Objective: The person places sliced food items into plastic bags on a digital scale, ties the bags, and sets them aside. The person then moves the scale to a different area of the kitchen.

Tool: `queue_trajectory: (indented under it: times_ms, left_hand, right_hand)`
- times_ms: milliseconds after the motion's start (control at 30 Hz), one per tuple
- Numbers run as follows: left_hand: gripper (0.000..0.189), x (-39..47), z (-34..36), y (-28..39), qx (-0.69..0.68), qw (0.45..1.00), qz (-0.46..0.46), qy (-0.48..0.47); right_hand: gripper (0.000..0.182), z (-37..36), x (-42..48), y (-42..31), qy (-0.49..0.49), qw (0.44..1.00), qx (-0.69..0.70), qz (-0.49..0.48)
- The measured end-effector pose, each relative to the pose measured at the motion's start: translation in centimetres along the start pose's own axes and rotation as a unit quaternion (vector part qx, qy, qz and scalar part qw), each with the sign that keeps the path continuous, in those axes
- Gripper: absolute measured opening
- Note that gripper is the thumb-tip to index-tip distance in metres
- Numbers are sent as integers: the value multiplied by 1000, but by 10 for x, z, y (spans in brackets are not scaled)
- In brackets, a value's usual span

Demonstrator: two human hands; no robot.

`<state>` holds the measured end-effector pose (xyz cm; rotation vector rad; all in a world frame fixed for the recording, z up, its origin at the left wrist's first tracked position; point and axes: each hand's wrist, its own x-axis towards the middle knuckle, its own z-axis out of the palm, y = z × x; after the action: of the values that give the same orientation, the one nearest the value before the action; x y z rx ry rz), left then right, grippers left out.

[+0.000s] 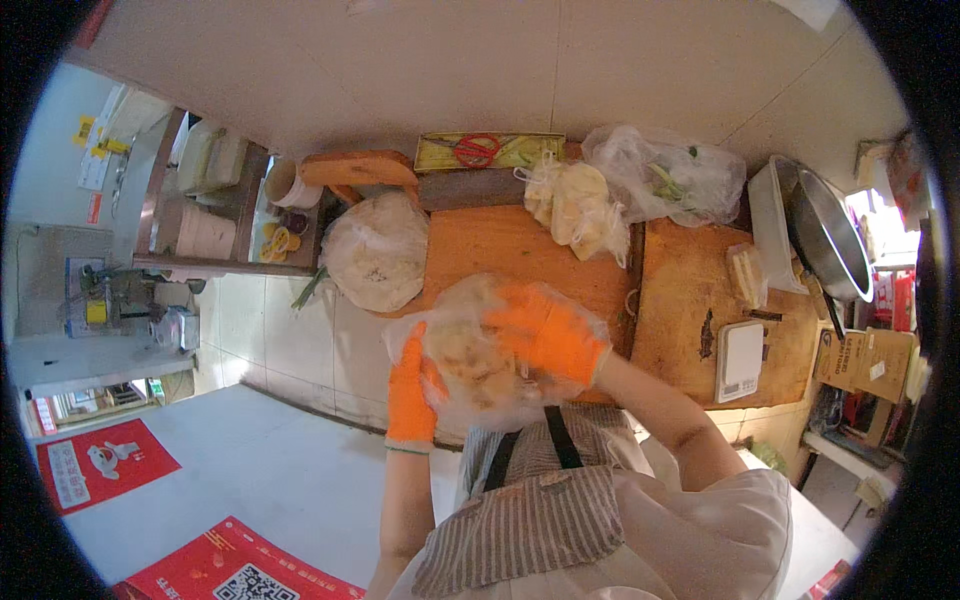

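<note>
A clear plastic bag of pale yellowish food pieces (469,360) is held in front of my striped apron, above the near edge of a wooden board (495,247). My left hand (416,386), in an orange knitted glove, grips the bag's left side. Inside or behind the film at the bag's right is my right hand (551,334), gloved in orange too and blurred; its fingers are hard to make out, so its hold cannot be told. Knotted bags of similar pale pieces (574,202) lie at the board's back right.
A round bagged white mass (379,255) stands left of the board. Red-handled scissors (477,150) rest in a yellow tray behind. At right are a bag with greens (667,180), a second board (675,300), a white digital scale (739,360) and a metal basin (832,232).
</note>
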<state>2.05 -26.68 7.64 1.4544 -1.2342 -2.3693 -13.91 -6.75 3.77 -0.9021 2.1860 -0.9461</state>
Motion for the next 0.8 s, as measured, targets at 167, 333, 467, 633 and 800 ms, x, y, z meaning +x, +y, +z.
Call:
queue_trajectory:
  times_ms: [167,333,467,633,800]
  left_hand:
    - [42,-7,-2,-5,53,998,7,15]
    - [42,-5,-2,-12,87,992,84,-48]
    - [41,-3,6,-17,-3,999,27,-19]
    - [40,4,10,-9,-49,999,-10,-3]
    - [38,9,17,-4,49,999,24,7]
  right_hand:
    - [56,-49,80,85,330,896,-249,162]
    - [40,-54,102,177,364,912,-37,186]
    - [25,-54,59,112,415,879,151,181]
    - [30,9,-37,29,290,941,33,-172]
    - [32,40,-27,6,-101,972,38,-207]
